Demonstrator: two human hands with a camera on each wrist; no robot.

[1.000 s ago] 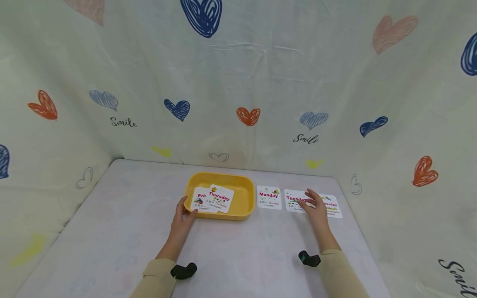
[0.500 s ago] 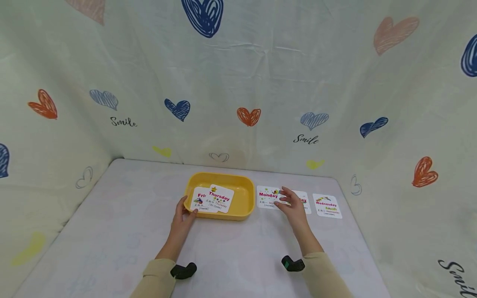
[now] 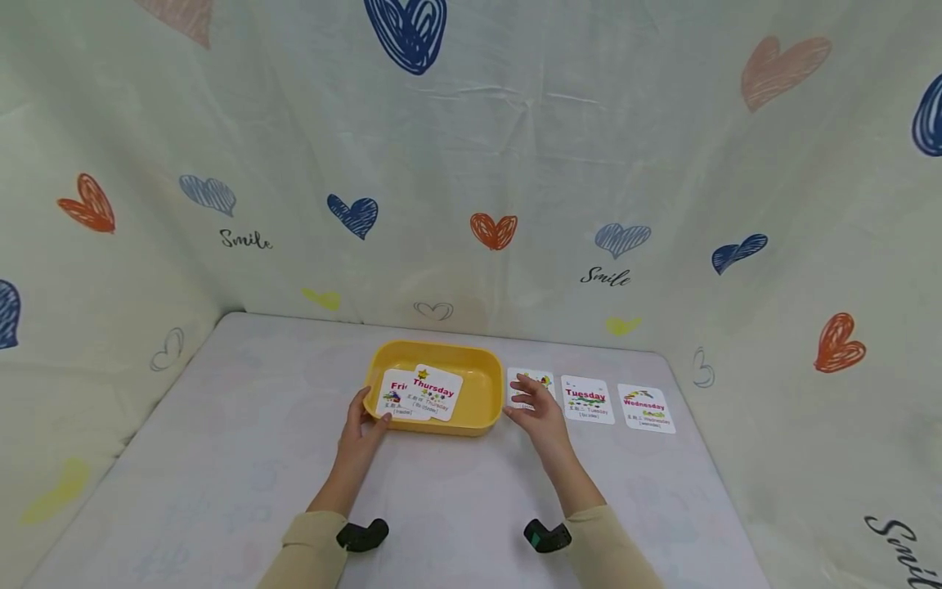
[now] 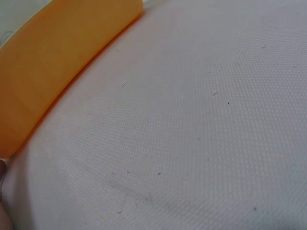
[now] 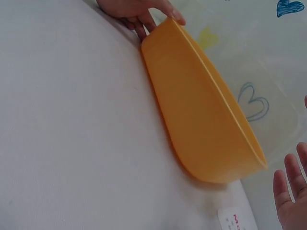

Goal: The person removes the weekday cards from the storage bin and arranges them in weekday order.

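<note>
Wearer's kit, head view: pale beige, long cloth left sleeve (image 3: 305, 552) and matching pale beige, long cloth right sleeve (image 3: 611, 552). Both plain, cuffs ending at the wrist; left one shows a crease line just behind its cuff edge. Left wrist carries a black, bent, elbow-shaped camera unit (image 3: 363, 536) with a rounded outer end, sitting right at the cuff on the inner side. Right wrist has its twin, a black, angular, bent camera unit (image 3: 548, 537), small green patch (image 3: 540, 536) on its face. Attachment too small to read. Left hand (image 3: 361, 427) bare, right hand (image 3: 536, 409) bare.
</note>
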